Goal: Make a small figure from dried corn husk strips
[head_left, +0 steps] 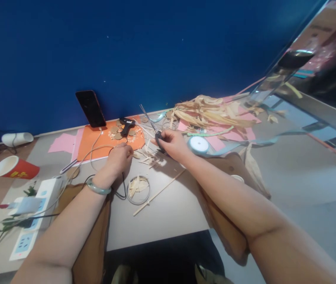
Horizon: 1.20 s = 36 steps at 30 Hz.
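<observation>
My right hand (172,144) grips the black handles of a pair of scissors (151,123), whose blades point up and away toward the blue wall. My left hand (120,156) is curled shut on the table just left of it, beside a scatter of pale dried-leaf strips (146,156); what it holds between the fingers is too small to tell. A green bangle (98,189) sits on my left wrist.
An orange sheet (92,144) carries a black glue gun (126,126) and brown discs. A phone (91,108) leans on the wall. Dried husks (212,112) lie on pink paper, a ribbon spool (198,144) beside them. Round dish (138,189), wooden stick (159,192), power strip (34,215), red cup (14,167).
</observation>
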Motion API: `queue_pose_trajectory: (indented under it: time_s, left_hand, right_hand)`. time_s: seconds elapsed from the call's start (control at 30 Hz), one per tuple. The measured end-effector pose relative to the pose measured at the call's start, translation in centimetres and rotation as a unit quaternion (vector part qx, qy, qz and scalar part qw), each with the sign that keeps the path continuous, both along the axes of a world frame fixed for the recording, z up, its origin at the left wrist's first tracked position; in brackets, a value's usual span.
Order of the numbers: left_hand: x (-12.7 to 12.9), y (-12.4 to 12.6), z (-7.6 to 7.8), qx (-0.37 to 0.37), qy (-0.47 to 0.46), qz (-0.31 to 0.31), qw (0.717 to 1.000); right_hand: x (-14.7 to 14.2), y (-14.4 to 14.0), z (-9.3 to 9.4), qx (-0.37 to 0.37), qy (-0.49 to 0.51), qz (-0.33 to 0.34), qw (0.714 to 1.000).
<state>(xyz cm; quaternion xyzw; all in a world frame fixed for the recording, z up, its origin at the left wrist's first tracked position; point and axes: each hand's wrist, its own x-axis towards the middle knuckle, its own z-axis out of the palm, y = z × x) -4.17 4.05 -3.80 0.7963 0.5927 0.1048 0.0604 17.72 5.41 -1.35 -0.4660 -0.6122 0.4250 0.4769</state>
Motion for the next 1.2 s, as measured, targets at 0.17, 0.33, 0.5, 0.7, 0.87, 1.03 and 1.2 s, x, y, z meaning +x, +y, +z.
queue_pose_trajectory:
  time_s: [0.17,0.33,0.5,0.7,0.87,1.03,1.2]
  left_hand:
    - [-0.3,0.0,0.6,-0.02,-0.039,0.001,0.999]
    - [-0.5,0.1,0.7,-0.016,-0.076,-0.033,0.996]
    - [-0.3,0.2,0.0,-0.02,-0.035,-0.044,0.998]
    - [-0.5,0.5,0.8,0.034,-0.201,-0.016,0.979]
    - [0.6,-0.8,2.4,0.114,-0.275,-0.082,0.951]
    - [1.2,-1.8,2.8,0.139,-0.256,-0.137,0.947]
    - [0.2,-0.8,2.1,0.138,-0.202,-0.121,0.962]
  right_hand:
    - [0.0,0.0,-0.3,-0.006,-0.014,0.008,1.0]
    - [0.0,0.0,-0.4,-0.006,-0.013,0.007,1.0]
    - [-0.1,-0.1,-0.5,-0.009,-0.013,0.002,1.0]
    - [-0.2,-0.3,-0.3,-0.023,-0.014,0.005,1.0]
    - [-0.5,-0.7,0.3,-0.117,-0.013,0.052,0.992]
    - [-0.8,-1.3,0.6,-0.193,0.082,0.159,0.965]
    - [-1.0,-1.3,-0.2,-0.162,0.084,0.113,0.977]
